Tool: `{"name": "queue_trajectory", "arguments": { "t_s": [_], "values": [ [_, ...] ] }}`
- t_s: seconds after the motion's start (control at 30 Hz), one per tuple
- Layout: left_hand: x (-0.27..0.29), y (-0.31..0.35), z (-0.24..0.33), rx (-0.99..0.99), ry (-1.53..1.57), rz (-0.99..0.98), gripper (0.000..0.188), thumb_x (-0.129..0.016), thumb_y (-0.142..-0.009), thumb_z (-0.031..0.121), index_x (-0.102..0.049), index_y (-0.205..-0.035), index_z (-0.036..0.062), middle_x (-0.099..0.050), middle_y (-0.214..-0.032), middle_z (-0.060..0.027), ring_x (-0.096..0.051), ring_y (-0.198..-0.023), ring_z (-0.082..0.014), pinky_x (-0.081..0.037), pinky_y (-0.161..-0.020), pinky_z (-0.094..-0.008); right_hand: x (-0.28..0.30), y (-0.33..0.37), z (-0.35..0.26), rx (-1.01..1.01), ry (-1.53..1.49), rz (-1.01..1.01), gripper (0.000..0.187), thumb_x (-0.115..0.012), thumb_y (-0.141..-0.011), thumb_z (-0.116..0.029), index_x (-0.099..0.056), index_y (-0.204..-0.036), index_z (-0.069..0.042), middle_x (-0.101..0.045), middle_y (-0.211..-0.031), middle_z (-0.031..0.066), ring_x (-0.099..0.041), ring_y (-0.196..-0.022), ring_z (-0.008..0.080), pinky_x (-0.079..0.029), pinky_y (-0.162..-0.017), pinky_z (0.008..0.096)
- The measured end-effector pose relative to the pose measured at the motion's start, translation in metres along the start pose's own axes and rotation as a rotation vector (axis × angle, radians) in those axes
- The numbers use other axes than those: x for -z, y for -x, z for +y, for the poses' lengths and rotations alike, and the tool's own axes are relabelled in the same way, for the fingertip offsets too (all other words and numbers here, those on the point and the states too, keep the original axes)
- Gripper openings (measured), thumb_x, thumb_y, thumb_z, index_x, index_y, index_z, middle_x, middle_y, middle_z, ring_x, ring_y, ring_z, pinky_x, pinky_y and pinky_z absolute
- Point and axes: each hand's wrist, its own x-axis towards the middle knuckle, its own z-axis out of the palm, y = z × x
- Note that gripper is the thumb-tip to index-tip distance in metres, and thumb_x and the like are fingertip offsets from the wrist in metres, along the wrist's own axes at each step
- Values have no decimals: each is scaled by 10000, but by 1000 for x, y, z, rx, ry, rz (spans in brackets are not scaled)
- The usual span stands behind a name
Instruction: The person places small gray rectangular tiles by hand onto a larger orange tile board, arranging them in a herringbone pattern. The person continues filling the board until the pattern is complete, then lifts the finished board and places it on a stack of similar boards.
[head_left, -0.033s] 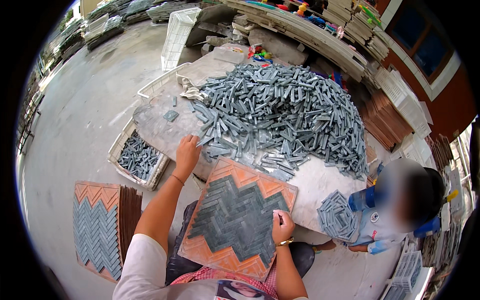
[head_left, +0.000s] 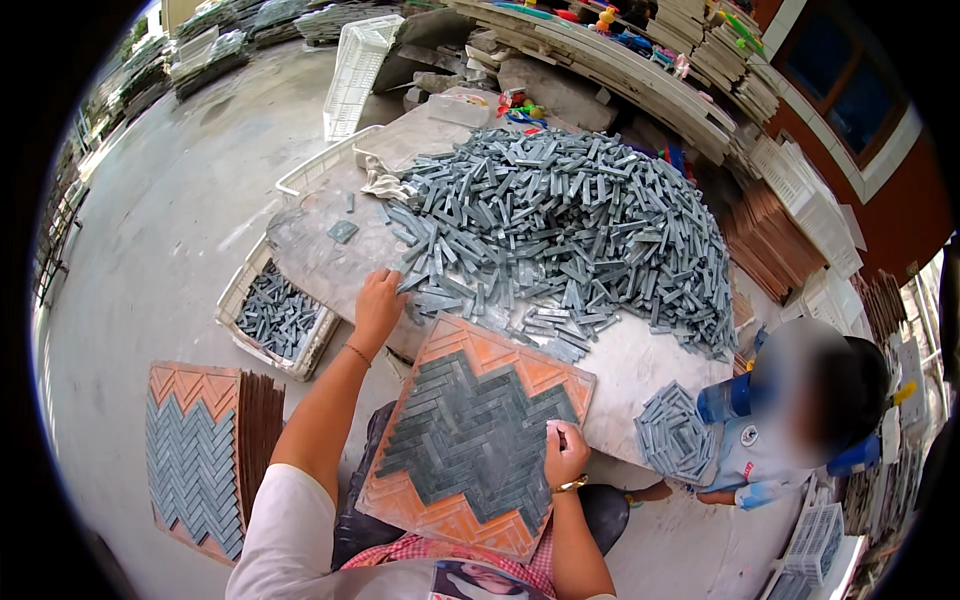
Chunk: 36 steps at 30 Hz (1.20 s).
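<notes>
An orange mould tray with zigzag ridges rests tilted across my lap against the table edge. Narrow grey stone strips fill its middle in a herringbone pattern. My right hand is curled closed over the tray's right side; whatever its fingers hold is hidden. Out to the left, my left hand reaches over the table's near edge, fingers bent together beside loose strips. I cannot make out what is in them. Just beyond lies a big heap of grey stone strips.
A white crate of strips stands left of the table. Below it is a stack of filled trays. A person sits at the right beside a ring-shaped strip pile. A cloth glove lies by the heap.
</notes>
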Motion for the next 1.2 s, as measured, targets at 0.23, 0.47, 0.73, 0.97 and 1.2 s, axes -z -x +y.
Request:
{"name": "queue_trajectory", "arguments": {
  "t_s": [0.23, 0.47, 0.73, 0.97, 1.2],
  "values": [
    [-12, -13, -11, 86, 100, -15, 160, -669, -684, 78, -533, -751, 27, -554, -850, -143, -539, -875, -326, -447, -734, -410, -1, 2, 5, 65, 45, 19, 84, -605, -801, -69, -643, -837, -3, -619, -753, 94, -592, -608, 154, -475, -551, 261],
    [16, 38, 6, 372, 619, -226, 128, -642, -749, 91, -622, -779, -32, -596, -619, -108, -555, -548, -158, -436, -530, -292, -1, 0, 4, 97, 35, 29, 73, -604, -795, -56, -640, -831, -4, -619, -748, 98, -598, -609, 168, -475, -555, 264],
    [16, 75, 48, 260, 441, -247, 73, -625, -739, 64, -615, -767, -3, -562, -653, -125, -578, -614, -254, -446, -573, -346, 3, -1, -1, 1, 22, 1, 58, -597, -788, -43, -637, -824, -23, -629, -781, 116, -615, -694, 249, -487, -628, 316],
    [-2, 73, 50, 28, 317, -114, 11, -600, -725, 31, -600, -736, 27, -522, -693, -131, -534, -660, -314, -423, -607, -380, 1, -2, -7, 25, -11, 10, 51, -594, -783, -22, -629, -820, -19, -618, -757, 114, -595, -653, 238, -476, -594, 308],
    [10, 65, 61, -122, 100, -202, 201, -581, -778, 93, -614, -972, 50, -580, -927, -135, -538, -928, -337, -430, -790, -403, 1, -2, -2, 51, -38, 34, 52, -591, -787, -26, -626, -824, -15, -621, -765, 116, -601, -670, 242, -474, -597, 303]
  ]
}}
